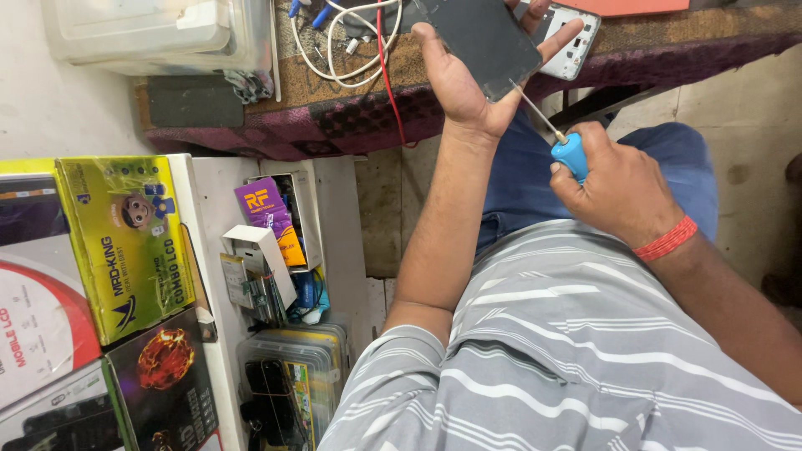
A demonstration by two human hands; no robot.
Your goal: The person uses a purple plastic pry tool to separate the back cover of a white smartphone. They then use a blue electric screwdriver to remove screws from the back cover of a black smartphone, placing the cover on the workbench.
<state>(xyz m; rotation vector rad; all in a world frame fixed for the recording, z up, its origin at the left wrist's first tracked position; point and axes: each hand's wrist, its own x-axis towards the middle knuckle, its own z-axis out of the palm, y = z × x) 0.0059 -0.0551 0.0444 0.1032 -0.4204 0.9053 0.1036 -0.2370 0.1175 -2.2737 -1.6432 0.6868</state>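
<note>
I have my left hand point(468, 83) wrapped around a dark phone point(484, 38), held up above the bench point(351, 117). My right hand point(614, 188) is closed on a blue-handled screwdriver point(558, 140), its tip at the phone's lower edge. The phone looks whole from here; I judge the prying barely begun, with the panel not yet lifted. A white phone shell point(576, 42) lies behind.
</note>
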